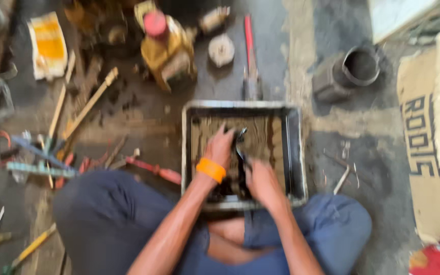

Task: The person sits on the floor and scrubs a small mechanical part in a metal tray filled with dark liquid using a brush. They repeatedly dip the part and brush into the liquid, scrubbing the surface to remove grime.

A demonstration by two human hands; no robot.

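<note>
A metal tray (pixel 294 153) with dirty brown liquid sits on the floor between my knees. Both my hands are inside it. My left hand (pixel 220 146), with an orange band on the wrist, and my right hand (pixel 262 181) close on a dark, oily part (pixel 240 147) between them. The picture is blurred, so the shape of the part is unclear.
Around the tray on the stained floor lie hand tools (pixel 42 163) at the left, a yellow engine-like assembly (pixel 169 51), a round metal disc (pixel 221 50), a red-handled tool (pixel 249 51), a dark metal cylinder (pixel 350 71) and cardboard (pixel 434 142) at the right.
</note>
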